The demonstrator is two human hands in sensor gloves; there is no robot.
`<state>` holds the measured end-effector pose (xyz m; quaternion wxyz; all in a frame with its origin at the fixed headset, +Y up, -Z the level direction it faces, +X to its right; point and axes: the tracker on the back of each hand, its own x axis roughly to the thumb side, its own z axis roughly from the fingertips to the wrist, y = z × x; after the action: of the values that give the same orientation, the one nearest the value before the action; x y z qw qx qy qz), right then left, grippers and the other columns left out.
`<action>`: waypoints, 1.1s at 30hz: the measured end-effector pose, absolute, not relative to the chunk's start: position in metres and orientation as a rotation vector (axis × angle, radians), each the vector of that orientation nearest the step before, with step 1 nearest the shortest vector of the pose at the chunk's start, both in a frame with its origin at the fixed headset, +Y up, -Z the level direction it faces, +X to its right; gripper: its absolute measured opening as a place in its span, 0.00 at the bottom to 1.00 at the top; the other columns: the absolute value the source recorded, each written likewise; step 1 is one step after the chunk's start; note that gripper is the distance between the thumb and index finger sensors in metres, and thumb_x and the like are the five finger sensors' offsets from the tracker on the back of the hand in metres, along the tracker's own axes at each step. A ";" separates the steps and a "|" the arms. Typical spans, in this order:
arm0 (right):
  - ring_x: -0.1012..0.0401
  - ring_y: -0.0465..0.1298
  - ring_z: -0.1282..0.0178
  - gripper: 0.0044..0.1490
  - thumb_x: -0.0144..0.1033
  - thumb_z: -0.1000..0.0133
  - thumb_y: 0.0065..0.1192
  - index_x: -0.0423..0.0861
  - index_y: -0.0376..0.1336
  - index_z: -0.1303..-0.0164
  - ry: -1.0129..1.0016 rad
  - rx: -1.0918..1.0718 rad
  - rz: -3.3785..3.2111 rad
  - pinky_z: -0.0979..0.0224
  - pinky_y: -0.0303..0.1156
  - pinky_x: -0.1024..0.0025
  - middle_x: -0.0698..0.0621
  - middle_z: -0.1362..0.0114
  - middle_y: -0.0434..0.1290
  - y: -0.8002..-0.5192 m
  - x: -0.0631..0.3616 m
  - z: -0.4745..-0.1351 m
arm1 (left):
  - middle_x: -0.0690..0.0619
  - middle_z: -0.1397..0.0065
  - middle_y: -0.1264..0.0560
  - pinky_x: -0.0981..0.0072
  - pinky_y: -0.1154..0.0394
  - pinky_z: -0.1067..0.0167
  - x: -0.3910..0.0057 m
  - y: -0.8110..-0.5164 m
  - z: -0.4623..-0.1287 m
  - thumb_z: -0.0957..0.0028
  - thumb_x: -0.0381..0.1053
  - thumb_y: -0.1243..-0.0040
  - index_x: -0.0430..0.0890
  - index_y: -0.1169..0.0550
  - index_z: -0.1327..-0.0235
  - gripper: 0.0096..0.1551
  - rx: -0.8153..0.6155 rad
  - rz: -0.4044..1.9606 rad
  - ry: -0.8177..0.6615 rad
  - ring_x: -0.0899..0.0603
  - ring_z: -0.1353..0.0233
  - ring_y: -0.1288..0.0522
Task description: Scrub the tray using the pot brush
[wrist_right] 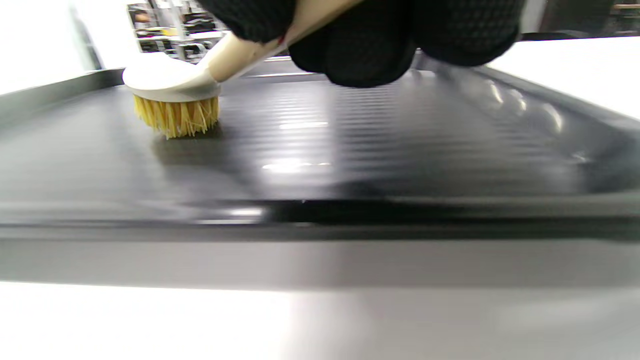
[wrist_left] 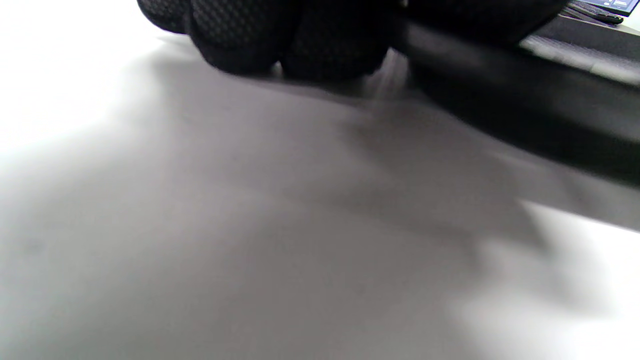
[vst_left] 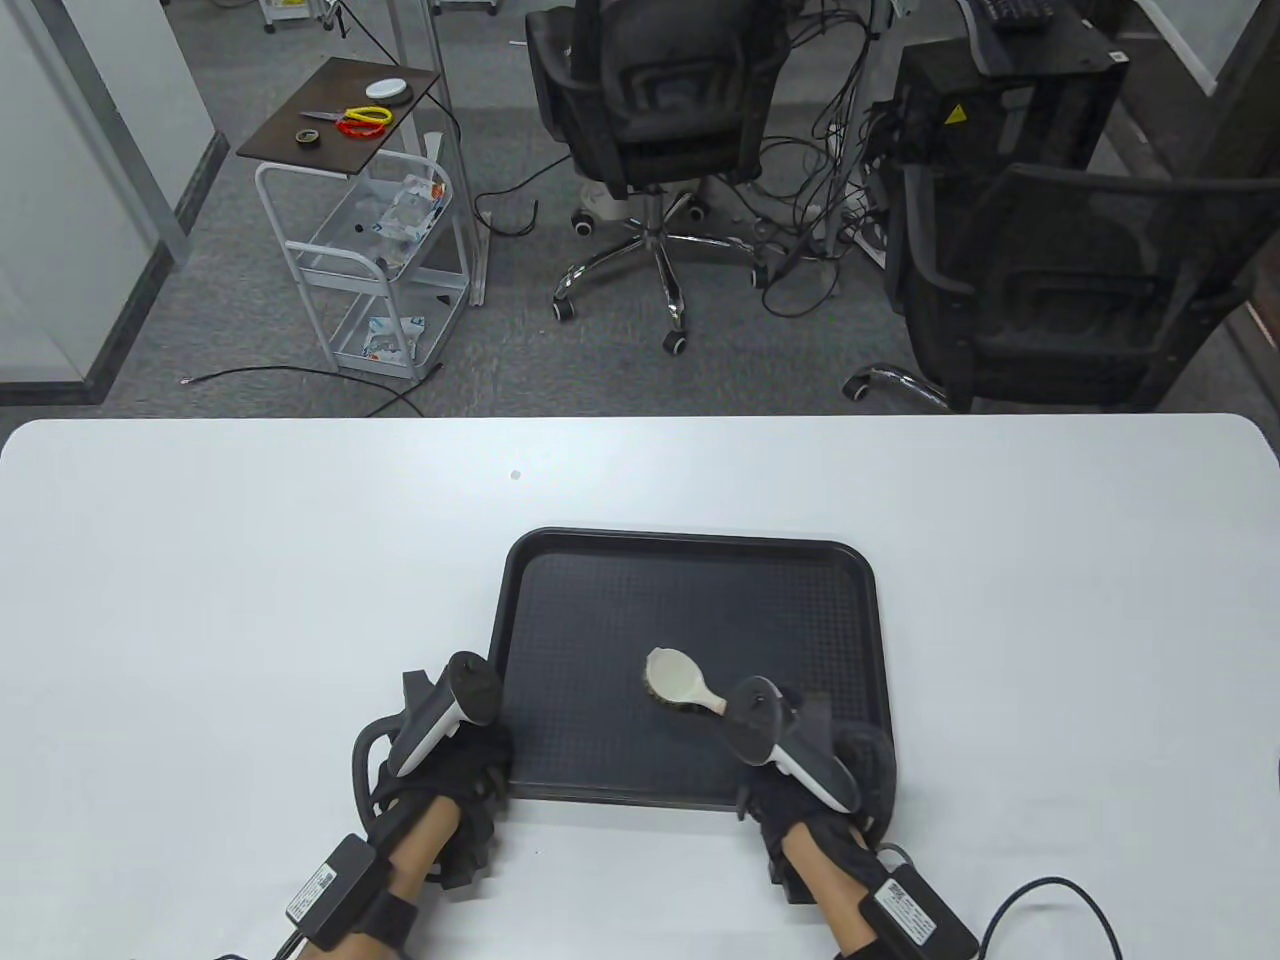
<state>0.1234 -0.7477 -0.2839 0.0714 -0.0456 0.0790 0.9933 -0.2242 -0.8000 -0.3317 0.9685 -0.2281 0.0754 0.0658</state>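
Observation:
A black tray lies on the white table near the front. A pot brush with a cream head and yellow bristles stands bristles-down on the tray floor. My right hand grips its handle from the tray's near right. In the right wrist view the brush touches the tray with my gloved fingers around the handle. My left hand rests at the tray's near left corner. In the left wrist view its fingers lie beside the tray rim; whether they clasp it is unclear.
The white table stretches wide on both sides of the tray. Behind it stand two black office chairs, a white cart and loose floor cables. A cable runs from my right wrist.

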 end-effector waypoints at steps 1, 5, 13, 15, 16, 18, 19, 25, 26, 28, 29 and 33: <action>0.52 0.77 0.40 0.33 0.33 0.46 0.63 0.56 0.62 0.27 0.241 -0.178 2.986 0.41 0.76 0.52 0.45 0.27 0.68 -0.747 0.138 -0.282 | 0.52 0.54 0.26 0.44 0.40 0.30 -0.224 -0.800 -0.332 0.50 0.62 0.45 0.45 0.46 0.25 0.46 -0.461 0.133 0.152 0.46 0.50 0.27; 0.51 0.77 0.40 0.33 0.32 0.46 0.63 0.56 0.62 0.27 0.237 -0.375 2.998 0.41 0.76 0.52 0.45 0.27 0.68 -0.743 0.196 -0.272 | 0.52 0.54 0.26 0.44 0.40 0.30 -0.224 -0.800 -0.332 0.50 0.62 0.45 0.45 0.46 0.25 0.46 -0.462 0.133 0.153 0.46 0.50 0.27; 0.51 0.76 0.40 0.33 0.32 0.46 0.63 0.55 0.62 0.27 0.251 -0.512 3.012 0.41 0.75 0.52 0.45 0.27 0.68 -0.735 0.224 -0.269 | 0.53 0.54 0.26 0.44 0.40 0.30 -0.224 -0.800 -0.331 0.50 0.62 0.45 0.45 0.46 0.24 0.46 -0.457 0.128 0.154 0.46 0.50 0.27; 0.51 0.76 0.41 0.33 0.33 0.46 0.63 0.55 0.62 0.27 0.227 -0.479 3.051 0.42 0.75 0.53 0.45 0.27 0.68 -0.729 0.213 -0.270 | 0.53 0.54 0.26 0.44 0.40 0.30 -0.224 -0.800 -0.331 0.50 0.62 0.45 0.45 0.46 0.24 0.46 -0.457 0.130 0.154 0.46 0.50 0.27; 0.52 0.76 0.41 0.33 0.33 0.45 0.63 0.55 0.62 0.27 0.200 -0.439 3.058 0.42 0.75 0.54 0.45 0.27 0.67 -0.727 0.204 -0.270 | 0.53 0.54 0.26 0.44 0.40 0.30 -0.224 -0.800 -0.331 0.50 0.62 0.45 0.45 0.46 0.24 0.46 -0.457 0.129 0.154 0.46 0.50 0.27; 0.51 0.76 0.41 0.33 0.33 0.45 0.63 0.54 0.62 0.26 0.183 -0.348 3.042 0.42 0.75 0.53 0.45 0.27 0.68 -0.723 0.185 -0.271 | 0.53 0.54 0.26 0.44 0.40 0.30 -0.224 -0.800 -0.331 0.50 0.62 0.45 0.45 0.46 0.25 0.46 -0.457 0.128 0.155 0.46 0.50 0.27; 0.52 0.76 0.41 0.33 0.33 0.45 0.63 0.55 0.62 0.26 0.171 -0.297 3.048 0.42 0.75 0.54 0.45 0.27 0.67 -0.721 0.172 -0.271 | 0.52 0.54 0.26 0.44 0.40 0.30 -0.224 -0.800 -0.331 0.51 0.62 0.45 0.45 0.46 0.24 0.46 -0.458 0.129 0.154 0.46 0.50 0.27; 0.52 0.76 0.40 0.34 0.34 0.45 0.62 0.55 0.61 0.26 0.125 -0.007 3.005 0.41 0.75 0.54 0.46 0.26 0.67 -0.720 0.092 -0.276 | 0.52 0.54 0.26 0.44 0.40 0.30 -0.224 -0.800 -0.331 0.51 0.62 0.45 0.45 0.46 0.25 0.46 -0.459 0.130 0.153 0.46 0.50 0.27; 0.52 0.76 0.40 0.34 0.34 0.45 0.62 0.55 0.61 0.26 0.135 0.036 3.007 0.41 0.75 0.54 0.46 0.26 0.67 -0.722 0.078 -0.277 | 0.52 0.54 0.26 0.44 0.40 0.30 -0.224 -0.800 -0.331 0.50 0.62 0.45 0.45 0.46 0.25 0.46 -0.459 0.131 0.153 0.46 0.50 0.27; 0.53 0.76 0.40 0.34 0.35 0.45 0.62 0.55 0.61 0.26 0.137 0.093 2.997 0.41 0.75 0.55 0.46 0.26 0.67 -0.726 0.056 -0.279 | 0.52 0.54 0.26 0.44 0.40 0.30 -0.224 -0.800 -0.332 0.50 0.62 0.45 0.45 0.46 0.24 0.46 -0.460 0.131 0.153 0.46 0.50 0.27; 0.53 0.76 0.40 0.34 0.34 0.45 0.62 0.55 0.61 0.26 0.143 0.125 2.985 0.41 0.75 0.55 0.46 0.26 0.67 -0.729 0.041 -0.280 | 0.52 0.54 0.26 0.44 0.40 0.30 -0.224 -0.800 -0.332 0.50 0.62 0.45 0.45 0.46 0.24 0.46 -0.460 0.131 0.153 0.46 0.50 0.27; 0.53 0.76 0.40 0.34 0.35 0.45 0.62 0.56 0.60 0.26 0.165 0.220 2.987 0.41 0.75 0.55 0.47 0.26 0.67 -0.737 0.005 -0.284 | 0.52 0.54 0.26 0.44 0.40 0.30 -0.224 -0.800 -0.332 0.50 0.62 0.45 0.45 0.46 0.24 0.46 -0.461 0.132 0.152 0.45 0.50 0.27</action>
<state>0.0055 -0.7368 -0.2837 0.0708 0.0733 0.0549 0.9933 -0.2243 -0.8001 -0.3316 0.9685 -0.2281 0.0752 0.0655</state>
